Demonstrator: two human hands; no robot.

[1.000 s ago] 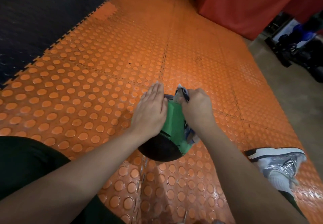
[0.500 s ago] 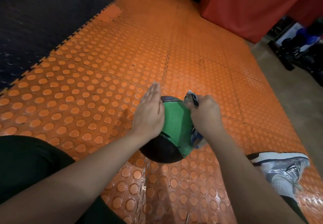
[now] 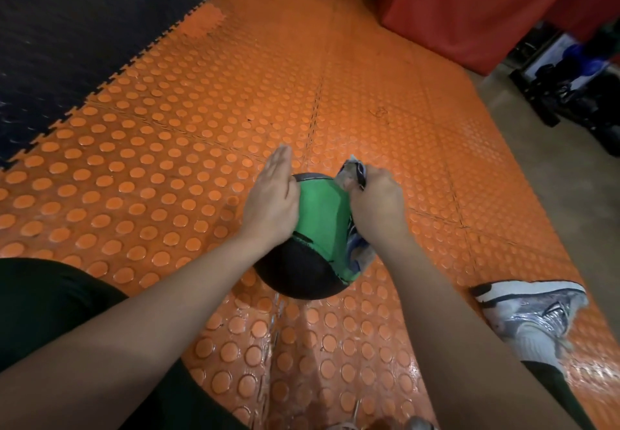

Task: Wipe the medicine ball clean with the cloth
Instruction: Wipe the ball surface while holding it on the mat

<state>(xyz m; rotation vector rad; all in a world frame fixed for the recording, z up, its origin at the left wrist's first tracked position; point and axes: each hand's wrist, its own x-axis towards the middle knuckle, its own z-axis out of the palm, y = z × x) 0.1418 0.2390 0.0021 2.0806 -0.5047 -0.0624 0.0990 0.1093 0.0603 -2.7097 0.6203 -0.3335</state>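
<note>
You are sitting on the orange studded floor mat point(image 3: 161, 148), which is meeting a dark mat point(image 3: 84, 27) along an interlocking edge at the upper left, while a red padded block point(image 3: 476, 7) is standing at the far right corner. Your dark-clothed left leg point(image 3: 47, 302) is lying at the lower left and your grey and white shoe point(image 3: 533, 312) is resting on the mat at the right. The medicine ball point(image 3: 315, 228), green on top and black on the near side, is sitting on the mat between your forearms, just ahead of you. Your left hand point(image 3: 271, 201) is pressing flat against the ball's left side, fingers straight and together, its grip open. Your right hand point(image 3: 375, 201) is curling its grip around the cloth point(image 3: 352, 174), holding it against the ball's upper right side; a bunch of cloth is poking up past your knuckles and more is hanging below your wrist, against the ball.
</note>
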